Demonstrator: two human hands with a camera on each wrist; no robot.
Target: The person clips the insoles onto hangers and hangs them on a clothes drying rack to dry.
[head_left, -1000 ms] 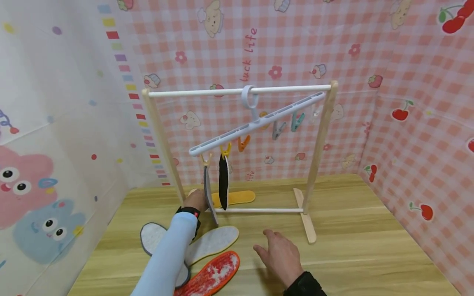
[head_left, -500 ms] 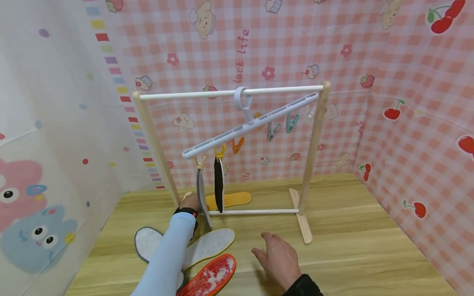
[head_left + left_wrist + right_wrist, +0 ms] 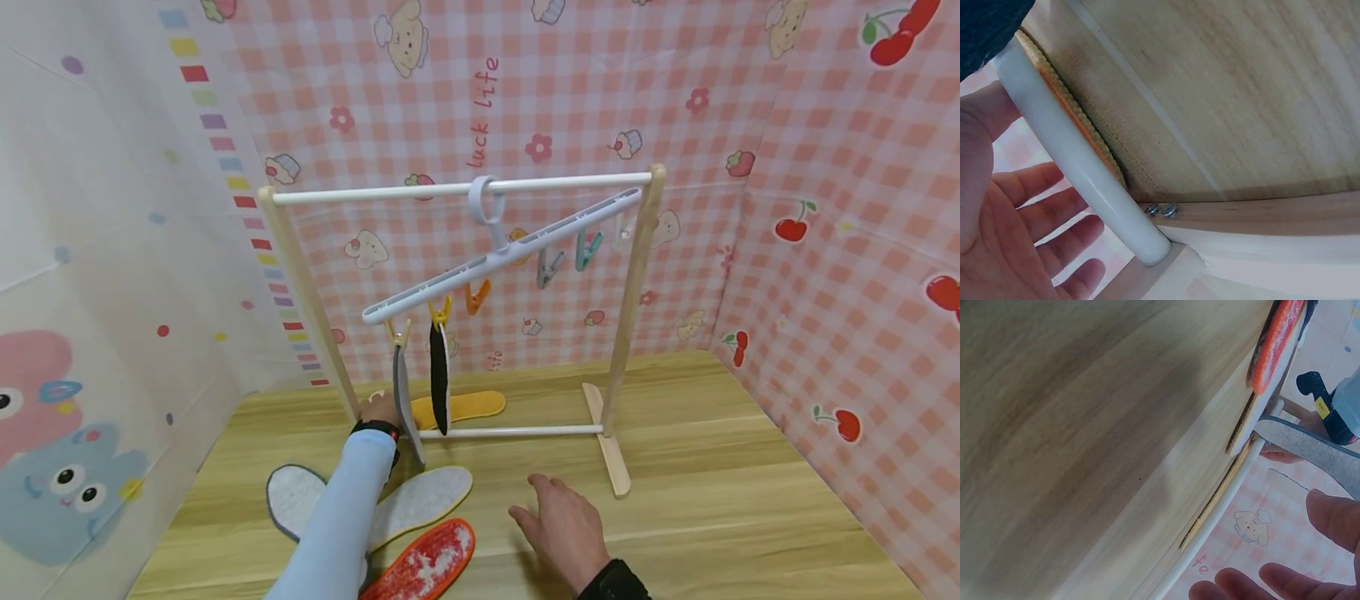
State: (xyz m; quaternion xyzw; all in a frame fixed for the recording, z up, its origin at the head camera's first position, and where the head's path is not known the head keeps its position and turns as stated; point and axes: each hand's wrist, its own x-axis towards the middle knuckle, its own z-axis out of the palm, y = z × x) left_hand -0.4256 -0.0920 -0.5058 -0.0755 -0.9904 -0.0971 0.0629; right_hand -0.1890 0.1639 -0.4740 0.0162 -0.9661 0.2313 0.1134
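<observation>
My left hand [image 3: 380, 408] reaches to the foot of the rack's left post, behind a hanging grey insole [image 3: 403, 400]. In the left wrist view its fingers [image 3: 1054, 212] are spread and loosely bent beside the white lower rod [image 3: 1079, 162], gripping nothing. A yellow insole [image 3: 472, 405] lies flat behind that rod, near the left hand. Over the table to the right, my right hand [image 3: 564, 527] is held with fingers apart and nothing in it. A black insole [image 3: 439, 379] with a white edge hangs from a yellow clip [image 3: 441, 312]; a beige clip [image 3: 399, 335] holds the grey one.
A white hanger [image 3: 450, 282] tilts down to the left from the rack's top rod [image 3: 360, 195]. Orange [image 3: 477, 297], grey [image 3: 550, 270] and teal [image 3: 588, 250] clips dangle unused. In front lie a red insole [image 3: 435, 554], a pale yellow-edged insole [image 3: 427, 500] and a dark-edged one [image 3: 294, 498].
The head view has turned slightly right, so the rack and insoles sit further left in it. Both hands keep nearly the same pose; the hanging insoles stay clipped.
</observation>
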